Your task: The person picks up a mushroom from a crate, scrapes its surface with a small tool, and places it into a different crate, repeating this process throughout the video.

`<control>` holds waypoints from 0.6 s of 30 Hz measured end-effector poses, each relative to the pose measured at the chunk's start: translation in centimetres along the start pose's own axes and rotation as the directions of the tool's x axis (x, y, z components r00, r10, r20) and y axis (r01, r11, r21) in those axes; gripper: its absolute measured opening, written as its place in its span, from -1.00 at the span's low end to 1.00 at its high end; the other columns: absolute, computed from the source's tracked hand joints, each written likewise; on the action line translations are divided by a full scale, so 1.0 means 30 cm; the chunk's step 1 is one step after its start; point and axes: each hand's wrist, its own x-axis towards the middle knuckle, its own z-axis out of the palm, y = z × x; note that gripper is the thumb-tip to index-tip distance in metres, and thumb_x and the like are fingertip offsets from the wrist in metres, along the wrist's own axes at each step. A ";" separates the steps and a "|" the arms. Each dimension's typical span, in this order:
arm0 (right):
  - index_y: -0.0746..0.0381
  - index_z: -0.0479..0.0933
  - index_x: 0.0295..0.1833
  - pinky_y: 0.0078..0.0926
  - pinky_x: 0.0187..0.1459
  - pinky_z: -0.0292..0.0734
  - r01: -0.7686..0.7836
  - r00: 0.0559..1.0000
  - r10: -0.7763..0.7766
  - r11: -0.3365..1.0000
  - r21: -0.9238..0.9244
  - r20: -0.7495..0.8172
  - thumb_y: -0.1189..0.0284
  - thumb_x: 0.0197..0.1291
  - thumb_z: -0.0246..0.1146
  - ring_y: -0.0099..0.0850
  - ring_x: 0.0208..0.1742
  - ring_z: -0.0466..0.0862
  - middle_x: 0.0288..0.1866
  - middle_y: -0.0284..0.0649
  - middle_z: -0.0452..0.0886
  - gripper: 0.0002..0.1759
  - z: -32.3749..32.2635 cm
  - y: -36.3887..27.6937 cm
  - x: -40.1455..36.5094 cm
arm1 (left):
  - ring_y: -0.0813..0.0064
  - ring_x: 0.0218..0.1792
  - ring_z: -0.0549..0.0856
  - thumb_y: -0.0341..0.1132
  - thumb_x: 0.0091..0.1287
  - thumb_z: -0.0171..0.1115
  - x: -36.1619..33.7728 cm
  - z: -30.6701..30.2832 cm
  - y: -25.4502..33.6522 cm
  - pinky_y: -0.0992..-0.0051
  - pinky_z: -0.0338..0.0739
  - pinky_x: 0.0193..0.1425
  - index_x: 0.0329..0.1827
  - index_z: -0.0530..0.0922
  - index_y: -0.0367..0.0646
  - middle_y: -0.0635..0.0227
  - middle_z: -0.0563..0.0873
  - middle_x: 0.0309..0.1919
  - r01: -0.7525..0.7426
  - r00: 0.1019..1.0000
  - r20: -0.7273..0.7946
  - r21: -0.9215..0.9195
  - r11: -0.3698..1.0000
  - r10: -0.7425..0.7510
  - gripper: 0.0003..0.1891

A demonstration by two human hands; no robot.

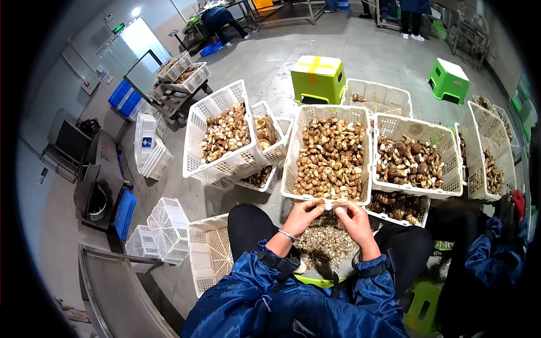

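My left hand (302, 218) is closed in a pinch, holding a small whitish and brown mushroom (328, 206) at its fingertips. My right hand (355, 221) meets it from the other side, thumb and fingers pressed together near the mushroom. Whatever the right fingers grip is too small to make out. Just beyond both hands stands a white basket (287, 183) of brown-and-white mushrooms (331, 155). Below the hands, between my knees, lies a heap of small pale and brown trimmings (325, 245).
At the right stands another white basket (414, 190) of mushrooms, stacked on a lower one. More filled white baskets (194, 163) stand at the left. A yellow-green stool (318, 84) and a green stool (449, 81) are farther off. A co-worker's blue sleeve (493, 256) is close at right.
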 end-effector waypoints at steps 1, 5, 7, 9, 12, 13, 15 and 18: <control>0.35 0.65 -0.08 -0.59 -0.22 0.47 0.005 1.000 -0.005 1.000 0.015 0.003 0.44 0.32 0.32 -0.64 -0.30 0.53 -0.28 -0.37 0.60 -0.81 0.009 -0.012 -0.004 | 0.65 -0.08 0.63 -0.34 0.41 0.34 -0.001 0.003 0.001 0.57 0.54 0.05 0.19 0.62 -0.39 0.37 0.73 -0.03 -0.025 1.000 -0.007 0.011 1.000 0.025 -0.63; 0.33 0.65 -0.11 -0.59 -0.26 0.45 0.083 0.996 -0.085 0.994 -0.071 -0.031 0.41 0.33 0.33 -0.65 -0.32 0.52 -0.30 -0.40 0.61 -0.82 0.005 0.011 0.004 | 0.69 -0.11 0.62 -0.30 0.44 0.33 -0.009 0.020 0.004 0.60 0.54 -0.01 0.18 0.64 -0.36 0.40 0.76 -0.07 0.033 0.999 0.005 -0.116 0.993 -0.033 -0.64; 0.31 0.66 -0.10 -0.59 -0.31 0.41 0.008 0.999 -0.005 0.996 0.090 -0.043 0.42 0.33 0.33 -0.67 -0.35 0.48 -0.38 -0.44 0.61 -0.84 -0.001 0.040 0.023 | 0.70 -0.12 0.62 -0.29 0.44 0.32 -0.021 0.026 0.032 0.61 0.53 -0.02 0.18 0.63 -0.37 0.41 0.76 -0.08 0.161 0.987 0.050 -0.288 0.944 -0.153 -0.64; 0.33 0.66 -0.09 -0.59 -0.30 0.43 0.050 0.998 -0.047 0.997 0.056 -0.052 0.42 0.33 0.33 -0.66 -0.33 0.50 -0.36 -0.44 0.62 -0.82 0.003 0.012 0.007 | 0.70 -0.16 0.63 -0.29 0.45 0.31 -0.016 0.029 0.026 0.61 0.54 -0.07 0.16 0.64 -0.37 0.41 0.75 -0.11 0.109 0.994 0.010 -0.223 0.969 -0.110 -0.65; 0.36 0.66 -0.10 -0.62 -0.24 0.46 0.310 0.942 -0.328 0.931 -0.194 -0.070 0.41 0.33 0.34 -0.66 -0.29 0.54 -0.30 -0.42 0.65 -0.79 0.023 0.013 0.009 | 0.69 -0.21 0.62 -0.28 0.46 0.29 0.004 0.032 -0.013 0.58 0.55 -0.11 0.16 0.65 -0.37 0.44 0.74 -0.15 0.001 0.999 -0.035 -0.080 0.997 -0.004 -0.65; 0.36 0.66 -0.09 -0.62 -0.23 0.46 0.197 0.976 -0.208 0.971 -0.133 -0.071 0.41 0.32 0.34 -0.66 -0.27 0.54 -0.29 -0.41 0.66 -0.79 0.017 0.005 0.004 | 0.69 -0.22 0.62 -0.28 0.47 0.28 0.003 0.035 -0.017 0.59 0.55 -0.11 0.16 0.65 -0.37 0.44 0.74 -0.15 0.021 0.999 -0.027 -0.115 0.993 -0.024 -0.65; 0.36 0.66 -0.08 -0.61 -0.21 0.47 -0.039 0.998 0.039 0.999 -0.010 -0.052 0.41 0.32 0.35 -0.64 -0.25 0.55 -0.26 -0.39 0.67 -0.78 0.000 -0.001 0.002 | 0.70 -0.23 0.62 -0.28 0.48 0.27 -0.004 0.037 -0.012 0.60 0.55 -0.13 0.16 0.65 -0.37 0.45 0.74 -0.16 0.061 0.998 -0.009 -0.184 0.981 -0.064 -0.66; 0.37 0.66 -0.06 -0.60 -0.17 0.49 0.008 0.999 -0.007 1.000 0.012 -0.050 0.41 0.32 0.35 -0.63 -0.21 0.57 -0.20 -0.35 0.68 -0.77 -0.003 0.010 0.008 | 0.72 -0.26 0.61 -0.28 0.50 0.24 -0.014 0.048 0.002 0.63 0.54 -0.17 0.16 0.65 -0.36 0.47 0.74 -0.18 0.062 0.998 -0.010 -0.255 0.965 -0.066 -0.67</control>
